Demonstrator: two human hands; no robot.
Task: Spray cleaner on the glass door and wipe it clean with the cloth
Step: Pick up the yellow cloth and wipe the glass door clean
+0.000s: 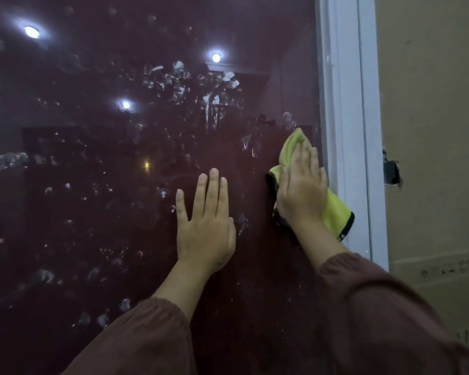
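Observation:
The dark glass door (119, 212) fills most of the view, dotted with white foam blobs and drips, thickest near the upper middle. My right hand (302, 188) presses a yellow-green cloth (336, 212) with a black edge flat against the glass, close to the door's right edge. My left hand (206, 228) lies flat on the glass to the left of it, fingers spread, holding nothing. No spray bottle is in view.
A pale grey door frame (349, 131) runs vertically just right of the cloth. Beyond it is a beige wall (431, 104) with a small dark hole (391, 171). Ceiling lights reflect in the glass.

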